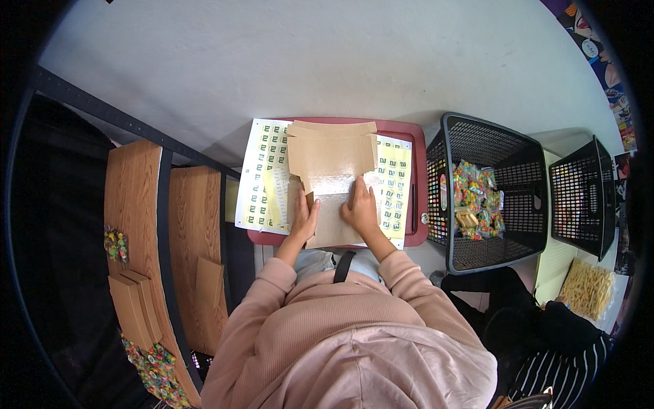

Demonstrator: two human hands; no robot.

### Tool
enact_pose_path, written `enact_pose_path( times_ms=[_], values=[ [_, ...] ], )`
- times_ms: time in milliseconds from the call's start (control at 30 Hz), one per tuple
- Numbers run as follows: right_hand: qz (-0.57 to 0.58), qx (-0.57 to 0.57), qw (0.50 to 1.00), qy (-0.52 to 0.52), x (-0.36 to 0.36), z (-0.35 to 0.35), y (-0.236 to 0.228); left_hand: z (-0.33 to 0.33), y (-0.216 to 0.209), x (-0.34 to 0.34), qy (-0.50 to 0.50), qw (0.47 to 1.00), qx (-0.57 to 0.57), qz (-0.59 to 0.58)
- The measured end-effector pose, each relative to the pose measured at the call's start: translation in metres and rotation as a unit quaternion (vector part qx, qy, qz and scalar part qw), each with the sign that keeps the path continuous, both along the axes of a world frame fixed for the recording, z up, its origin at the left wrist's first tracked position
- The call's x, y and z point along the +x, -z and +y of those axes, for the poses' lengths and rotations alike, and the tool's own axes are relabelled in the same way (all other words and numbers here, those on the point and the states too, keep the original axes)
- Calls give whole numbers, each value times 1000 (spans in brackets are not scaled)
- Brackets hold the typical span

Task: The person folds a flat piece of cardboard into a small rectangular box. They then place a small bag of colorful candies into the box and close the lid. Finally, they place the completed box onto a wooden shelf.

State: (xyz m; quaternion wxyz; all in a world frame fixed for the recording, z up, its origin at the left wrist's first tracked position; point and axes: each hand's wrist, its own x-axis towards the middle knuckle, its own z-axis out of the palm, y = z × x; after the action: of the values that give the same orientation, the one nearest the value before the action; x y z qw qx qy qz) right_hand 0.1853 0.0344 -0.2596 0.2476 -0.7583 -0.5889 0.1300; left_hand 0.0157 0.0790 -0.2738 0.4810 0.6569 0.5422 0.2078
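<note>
An unfolded brown cardboard box lies in front of me, its far lid raised flat and its near part between my hands. My left hand grips the near left side, next to a small upright flap. On the near right side, my right hand holds the cardboard with fingers pointing away from me. Beneath the box are sheets of yellow labels with dark print, spread over a red-rimmed tray table. A dark pen-like stick rests along the tray's right side.
A black plastic basket with colourful candy packets stands right of the tray, with another black basket beyond. A person in dark clothes sits at lower right. Wooden shelves at left bear folded boxes and candy packets.
</note>
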Motion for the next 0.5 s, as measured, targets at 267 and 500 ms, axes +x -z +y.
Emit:
enact_pose_path(
  times_ms=[267,500],
  values=[
    [19,-17,999,-42,0,7,4,5,-9,-2,70,995,50,44],
    [106,-126,984,-67,16,10,-26,9,3,-8,122,980,110,109]
  ],
)
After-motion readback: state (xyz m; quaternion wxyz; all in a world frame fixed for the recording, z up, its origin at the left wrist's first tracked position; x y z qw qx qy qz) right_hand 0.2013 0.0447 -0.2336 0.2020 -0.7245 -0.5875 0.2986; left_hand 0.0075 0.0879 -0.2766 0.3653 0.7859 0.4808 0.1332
